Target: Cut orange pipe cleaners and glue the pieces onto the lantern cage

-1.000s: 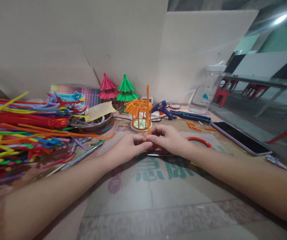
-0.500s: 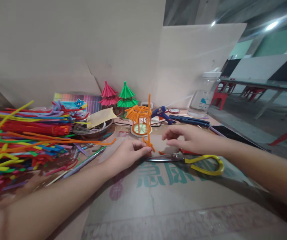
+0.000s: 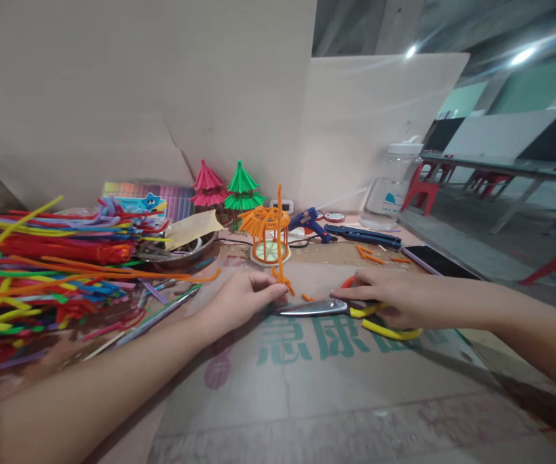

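My left hand (image 3: 245, 298) pinches an upright orange pipe cleaner (image 3: 280, 235) near its lower end, with short orange bits close to the fingertips. My right hand (image 3: 388, 293) lies over the yellow-handled scissors (image 3: 313, 308), its fingers closing round the handle. The scissors lie flat on a printed cardboard sheet (image 3: 278, 393), blades pointing left toward my left hand. A cut orange piece (image 3: 307, 297) rests just above the blades. Behind the upright pipe cleaner stands a small orange pavilion (image 3: 253, 222) with a partial fringe roof on a pale base.
Bundles of coloured pipe cleaners (image 3: 40, 277) fill the left side. Pink (image 3: 204, 183) and green (image 3: 242, 187) roofed models stand at the back. A blue glue gun (image 3: 313, 224), a dark blue tool (image 3: 362, 236), a phone (image 3: 440, 262) and a bottle (image 3: 388, 187) are at the right.
My right hand has come down from above the scissors onto their handle. Short orange pieces behind it now show. My left hand still holds the pipe cleaner; the view has shifted slightly.
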{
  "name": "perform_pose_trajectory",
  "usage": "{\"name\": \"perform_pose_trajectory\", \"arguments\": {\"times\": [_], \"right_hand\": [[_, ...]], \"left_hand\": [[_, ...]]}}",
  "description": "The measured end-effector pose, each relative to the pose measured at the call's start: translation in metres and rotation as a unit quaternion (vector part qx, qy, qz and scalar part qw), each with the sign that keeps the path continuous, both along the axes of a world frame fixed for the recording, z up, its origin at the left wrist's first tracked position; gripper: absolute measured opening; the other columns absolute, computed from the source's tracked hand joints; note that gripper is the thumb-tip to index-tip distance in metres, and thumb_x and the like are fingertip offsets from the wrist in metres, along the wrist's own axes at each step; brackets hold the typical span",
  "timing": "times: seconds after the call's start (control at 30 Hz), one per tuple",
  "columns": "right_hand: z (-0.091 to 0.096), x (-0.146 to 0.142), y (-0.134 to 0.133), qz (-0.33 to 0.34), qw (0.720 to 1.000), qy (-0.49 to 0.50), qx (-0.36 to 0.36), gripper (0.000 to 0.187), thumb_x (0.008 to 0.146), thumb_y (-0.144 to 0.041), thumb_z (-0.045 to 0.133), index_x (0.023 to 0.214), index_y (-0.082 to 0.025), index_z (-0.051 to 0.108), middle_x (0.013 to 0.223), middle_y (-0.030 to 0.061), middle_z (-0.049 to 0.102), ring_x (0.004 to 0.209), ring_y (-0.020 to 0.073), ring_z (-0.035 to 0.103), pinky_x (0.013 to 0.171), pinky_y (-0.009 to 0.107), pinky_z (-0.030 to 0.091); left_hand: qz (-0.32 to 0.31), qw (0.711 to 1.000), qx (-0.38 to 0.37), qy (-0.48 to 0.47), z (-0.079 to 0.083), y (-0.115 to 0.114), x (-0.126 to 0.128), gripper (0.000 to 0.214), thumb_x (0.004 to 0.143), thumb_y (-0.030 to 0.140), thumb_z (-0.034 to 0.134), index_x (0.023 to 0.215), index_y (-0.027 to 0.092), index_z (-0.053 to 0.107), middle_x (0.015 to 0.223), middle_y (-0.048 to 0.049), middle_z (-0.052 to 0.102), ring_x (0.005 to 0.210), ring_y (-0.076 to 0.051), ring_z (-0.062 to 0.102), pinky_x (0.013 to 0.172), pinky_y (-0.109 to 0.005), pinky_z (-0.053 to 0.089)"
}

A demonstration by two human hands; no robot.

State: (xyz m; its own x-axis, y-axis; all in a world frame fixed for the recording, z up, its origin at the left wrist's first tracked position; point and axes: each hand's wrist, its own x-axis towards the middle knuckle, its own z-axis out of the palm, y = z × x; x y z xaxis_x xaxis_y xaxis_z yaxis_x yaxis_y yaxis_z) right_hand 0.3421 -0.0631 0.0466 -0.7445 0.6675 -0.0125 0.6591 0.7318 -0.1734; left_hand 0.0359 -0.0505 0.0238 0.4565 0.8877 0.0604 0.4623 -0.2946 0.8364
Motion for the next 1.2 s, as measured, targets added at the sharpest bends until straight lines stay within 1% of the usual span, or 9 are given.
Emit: {"name": "perform_pose_trajectory", "arguments": {"times": [0.07,0.17,0.27,0.33,0.43,0.57,0.73,0.9,1.2], "right_hand": [[-0.005,-0.002,0.001,0.001,1.0,-0.024,0.001,0.063,0.079,-0.007,0.051,0.137,-0.033,0.053,0.116,0.0086,0.059,0.093,0.0206,0.061,0.075,0.028,0.049],[-0.008,-0.005,0.001,-0.01,1.0,-0.02,-0.003,0.039,0.085,-0.013,0.05,0.119,-0.028,0.062,0.107,0.0078,0.06,0.089,0.0211,0.06,0.075,0.03,0.047],[-0.001,-0.005,0.0,-0.026,0.998,0.001,-0.059,0.024,0.086,-0.022,0.054,0.107,-0.028,0.064,0.099,0.0042,0.065,0.084,0.0213,0.061,0.072,0.03,0.047],[0.009,0.0,0.0,-0.052,0.994,0.03,-0.088,0.03,0.088,-0.029,0.055,0.117,-0.03,0.061,0.107,0.0041,0.067,0.094,0.0242,0.062,0.077,0.032,0.048],[0.021,0.012,0.003,-0.087,0.99,0.068,-0.089,0.046,0.088,-0.043,0.056,0.131,-0.027,0.053,0.124,0.0077,0.062,0.111,0.0303,0.058,0.089,0.037,0.047],[0.022,0.026,0.012,-0.103,0.987,0.068,-0.105,0.053,0.082,-0.054,0.058,0.125,-0.023,0.056,0.119,0.009,0.064,0.105,0.0318,0.059,0.085,0.038,0.048],[0.012,0.02,0.016,-0.114,0.984,0.038,-0.133,0.047,0.082,-0.049,0.06,0.118,-0.02,0.06,0.104,0.0078,0.068,0.097,0.0288,0.061,0.081,0.036,0.046],[0.016,0.002,0.009,-0.134,0.976,0.037,-0.169,0.046,0.08,-0.045,0.061,0.12,-0.021,0.059,0.102,0.005,0.069,0.095,0.0272,0.062,0.078,0.032,0.045],[0.02,-0.016,0.002,-0.145,0.966,0.035,-0.213,0.034,0.077,-0.027,0.059,0.11,-0.022,0.065,0.077,-0.0005,0.074,0.083,0.0245,0.065,0.072,0.029,0.041]], "left_hand": [[0.003,1.0,-0.002,-0.005,-0.001,0.001,-0.001,0.029,0.087,0.037,0.058,0.076,0.015,0.073,0.077,-0.0041,0.074,0.071,-0.015,0.065,0.065,-0.022,0.047],[0.006,1.0,-0.002,-0.004,-0.002,0.002,-0.002,0.031,0.088,0.039,0.057,0.077,0.015,0.073,0.078,-0.0043,0.074,0.072,-0.015,0.065,0.066,-0.023,0.048],[0.01,1.0,0.004,0.008,0.0,0.003,-0.002,0.03,0.088,0.038,0.057,0.077,0.015,0.073,0.076,-0.0041,0.073,0.071,-0.015,0.064,0.066,-0.023,0.047],[0.004,1.0,0.005,0.004,0.0,0.003,-0.002,0.03,0.088,0.037,0.058,0.076,0.014,0.073,0.076,-0.0042,0.073,0.071,-0.015,0.064,0.066,-0.023,0.046],[-0.002,1.0,-0.002,-0.015,-0.002,0.003,-0.002,0.028,0.087,0.036,0.058,0.077,0.014,0.073,0.078,-0.0043,0.074,0.072,-0.015,0.065,0.067,-0.023,0.047],[-0.004,1.0,0.011,-0.005,-0.004,0.002,-0.001,0.026,0.087,0.033,0.058,0.075,0.015,0.072,0.077,-0.0027,0.074,0.071,-0.014,0.064,0.067,-0.022,0.047],[-0.015,0.999,0.039,0.023,-0.001,-0.002,0.001,0.026,0.088,0.032,0.057,0.074,0.015,0.072,0.072,-0.0006,0.072,0.068,-0.013,0.062,0.062,-0.02,0.045],[-0.032,0.999,0.042,0.015,-0.001,-0.001,0.001,0.024,0.087,0.03,0.058,0.075,0.016,0.072,0.072,0.0003,0.071,0.067,-0.012,0.061,0.062,-0.02,0.045],[-0.05,0.998,0.023,0.007,-0.003,-0.002,0.001,0.021,0.086,0.029,0.058,0.076,0.016,0.072,0.076,-0.0008,0.072,0.072,-0.013,0.063,0.067,-0.021,0.047]]}}
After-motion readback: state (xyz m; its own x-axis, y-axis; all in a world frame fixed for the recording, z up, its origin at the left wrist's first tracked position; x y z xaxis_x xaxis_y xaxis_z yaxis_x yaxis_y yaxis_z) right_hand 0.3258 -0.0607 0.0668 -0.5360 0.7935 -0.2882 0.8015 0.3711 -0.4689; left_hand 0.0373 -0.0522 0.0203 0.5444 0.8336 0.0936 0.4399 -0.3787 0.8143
